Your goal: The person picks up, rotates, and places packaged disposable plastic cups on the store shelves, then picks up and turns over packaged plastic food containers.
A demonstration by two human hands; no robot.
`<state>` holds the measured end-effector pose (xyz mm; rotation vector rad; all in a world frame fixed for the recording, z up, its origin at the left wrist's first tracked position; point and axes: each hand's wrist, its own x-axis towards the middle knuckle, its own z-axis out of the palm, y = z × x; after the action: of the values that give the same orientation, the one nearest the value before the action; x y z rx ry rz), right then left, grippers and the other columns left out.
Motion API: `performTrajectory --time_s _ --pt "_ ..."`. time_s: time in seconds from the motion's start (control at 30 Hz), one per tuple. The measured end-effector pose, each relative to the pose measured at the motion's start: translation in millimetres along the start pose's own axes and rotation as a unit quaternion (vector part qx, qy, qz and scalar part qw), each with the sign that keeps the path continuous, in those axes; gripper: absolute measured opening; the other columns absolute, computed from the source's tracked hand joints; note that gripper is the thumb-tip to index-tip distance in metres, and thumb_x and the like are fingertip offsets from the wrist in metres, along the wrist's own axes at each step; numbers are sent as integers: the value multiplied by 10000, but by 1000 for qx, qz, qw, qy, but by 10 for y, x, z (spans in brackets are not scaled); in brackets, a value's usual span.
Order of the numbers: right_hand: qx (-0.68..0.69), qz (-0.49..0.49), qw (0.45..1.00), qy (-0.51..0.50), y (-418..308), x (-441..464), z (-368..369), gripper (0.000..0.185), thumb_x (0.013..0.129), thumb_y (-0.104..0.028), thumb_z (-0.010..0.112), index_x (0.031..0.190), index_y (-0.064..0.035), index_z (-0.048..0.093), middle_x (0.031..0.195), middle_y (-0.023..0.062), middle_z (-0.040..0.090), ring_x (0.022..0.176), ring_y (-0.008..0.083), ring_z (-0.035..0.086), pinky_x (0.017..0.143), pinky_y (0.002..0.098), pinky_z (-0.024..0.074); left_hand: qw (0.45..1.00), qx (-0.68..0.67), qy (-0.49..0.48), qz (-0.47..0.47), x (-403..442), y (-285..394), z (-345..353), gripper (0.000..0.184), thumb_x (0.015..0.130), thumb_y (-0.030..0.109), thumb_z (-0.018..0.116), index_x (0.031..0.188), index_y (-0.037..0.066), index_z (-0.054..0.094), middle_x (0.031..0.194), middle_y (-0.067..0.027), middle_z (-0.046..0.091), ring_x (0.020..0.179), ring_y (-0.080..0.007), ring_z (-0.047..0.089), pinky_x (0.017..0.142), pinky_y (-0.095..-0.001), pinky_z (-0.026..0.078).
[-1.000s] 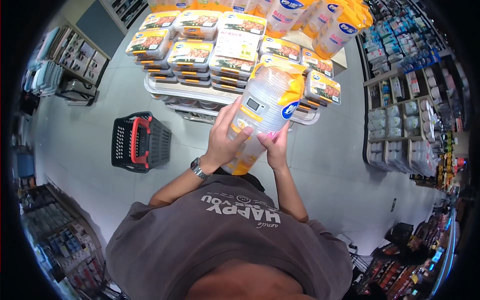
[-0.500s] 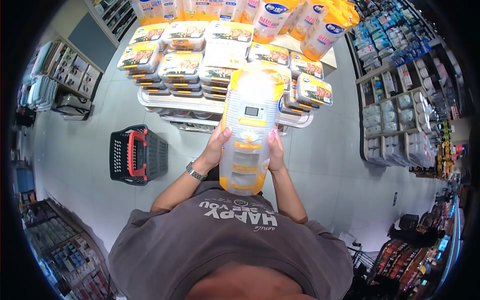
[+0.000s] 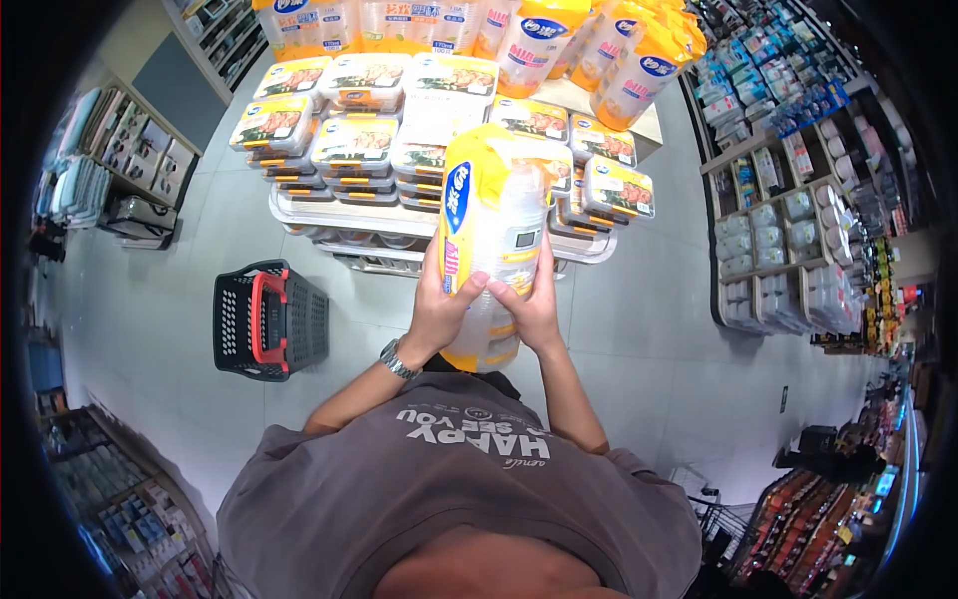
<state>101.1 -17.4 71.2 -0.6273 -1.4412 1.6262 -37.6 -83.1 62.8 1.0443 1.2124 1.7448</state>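
Both hands grip a tall pack of disposable plastic cups (image 3: 496, 215), in a clear wrapper with yellow ends and a blue logo. It stands roughly upright in front of my chest. My left hand (image 3: 446, 304), with a metal watch on its wrist, wraps the pack's left side. Around the right side closes my right hand (image 3: 531, 307); both thumbs meet on the front. Behind the pack are stacks of lidded food containers (image 3: 356, 140) with yellow bands on a display stand (image 3: 329, 215). Similar cup packs (image 3: 639, 80) stand at the back of it.
A dark shopping basket with a red handle (image 3: 267, 319) is on the grey floor (image 3: 369, 339) to my left. Shelves of goods (image 3: 778, 230) line the right side. More shelving (image 3: 140, 160) stands at the left, and a cart (image 3: 723, 529) is at lower right.
The cup pack has been turned about its length, so its blue logo and pink lettering now show on the left. My thumbs have moved inward onto its front.
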Motion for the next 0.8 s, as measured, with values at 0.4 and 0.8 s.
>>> performTrajectory --time_s 0.4,0.8 --pt "358 144 923 5 532 -194 -407 522 1051 -370 367 1410 2 448 1361 158 573 1220 275 576 1054 394 436 982 -153 -77 -85 28 58 -20 800 999 286 554 1551 -36 73 1553 -172 274 1429 -226 292 1168 -353 241" --pt "284 131 950 29 425 -169 -296 505 1039 -294 434 1453 -12 372 1379 135 539 1251 231 530 1068 353 399 983 -130 -85 -94 64 62 -168 667 1038 277 482 1550 -23 179 1556 -145 318 1411 -201 329 1159 -337 260"
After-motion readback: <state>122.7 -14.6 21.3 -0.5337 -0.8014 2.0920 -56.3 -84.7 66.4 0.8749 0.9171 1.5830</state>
